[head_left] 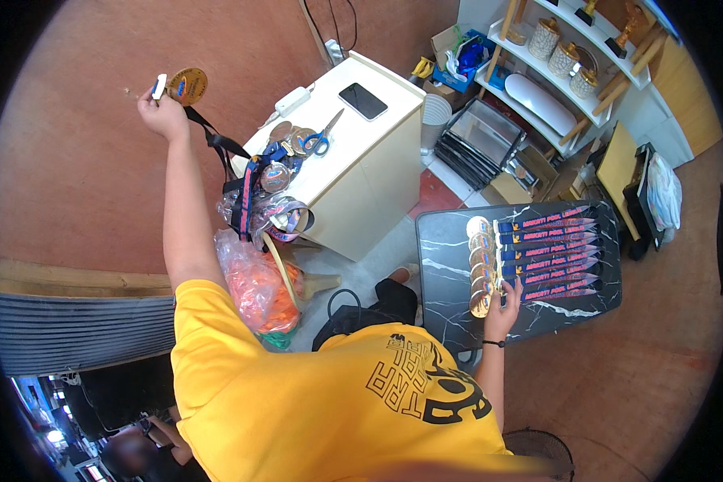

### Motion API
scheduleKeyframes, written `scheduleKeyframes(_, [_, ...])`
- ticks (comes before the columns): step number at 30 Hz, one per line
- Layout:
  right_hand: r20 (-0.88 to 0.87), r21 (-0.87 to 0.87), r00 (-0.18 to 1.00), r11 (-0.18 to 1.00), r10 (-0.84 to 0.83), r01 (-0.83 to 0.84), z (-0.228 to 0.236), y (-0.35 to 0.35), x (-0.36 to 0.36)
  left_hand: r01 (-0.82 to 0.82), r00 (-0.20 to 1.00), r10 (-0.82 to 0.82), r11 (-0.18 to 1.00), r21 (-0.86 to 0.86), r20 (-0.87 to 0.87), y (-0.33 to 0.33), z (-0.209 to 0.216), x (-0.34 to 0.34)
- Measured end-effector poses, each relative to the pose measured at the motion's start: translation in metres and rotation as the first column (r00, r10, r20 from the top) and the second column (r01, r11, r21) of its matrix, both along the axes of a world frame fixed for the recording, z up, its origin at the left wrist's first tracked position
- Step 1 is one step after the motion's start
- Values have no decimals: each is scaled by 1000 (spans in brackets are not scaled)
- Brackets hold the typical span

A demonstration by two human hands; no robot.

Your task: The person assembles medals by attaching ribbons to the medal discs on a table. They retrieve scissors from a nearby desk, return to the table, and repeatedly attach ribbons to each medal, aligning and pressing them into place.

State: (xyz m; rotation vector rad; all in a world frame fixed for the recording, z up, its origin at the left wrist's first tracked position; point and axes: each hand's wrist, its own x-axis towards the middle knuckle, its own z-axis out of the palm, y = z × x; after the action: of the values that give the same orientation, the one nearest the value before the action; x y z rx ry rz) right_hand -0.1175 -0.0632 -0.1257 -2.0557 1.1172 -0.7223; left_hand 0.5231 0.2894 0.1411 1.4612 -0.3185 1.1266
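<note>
The left hand [165,119], lifted beyond the white cabinet [341,146]'s left edge, pinches a gold medal [188,86] beside a small white piece [160,86]; a dark ribbon [217,138] trails from it toward the cabinet. The right hand [502,312] is at the near end of a row of gold medals [480,259], fingers partly bent at the last ribbon; whether they grip it, I cannot tell. The row stands in the left half of the black marbled desk [446,229], its printed ribbons [554,251] laid side by side toward the right edge. More medals [276,177] lie heaped at the cabinet's near end, beside blue-handled scissors [320,143]; a phone [363,101] lies nearer its far edge.
</note>
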Motion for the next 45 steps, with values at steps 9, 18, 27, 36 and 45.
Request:
scheduleKeyframes(9, [69,3,994,997,81,-82,18,5,26,-28,923,42,999,-42,381,-32,128,-50])
scheduleKeyframes(18, [606,269,742,804,287,-530,126,32,78,598,675,-721,659,456,155,-135,135,-216])
scheduleKeyframes(27, [833,277,460,489,306,-827,262,39,83,810,224,-899,-43,585,-376,-231,76,-364])
scheduleKeyframes(36, [848,499,531,336,2,-799,242,33,69,869,104,-736,-259,421,-668,-282,33,-387])
scheduleKeyframes(45, [917,396,253,639,-308,-659,224,38,45,927,-320,-391,-316,-201,-863,-260,-34,-447])
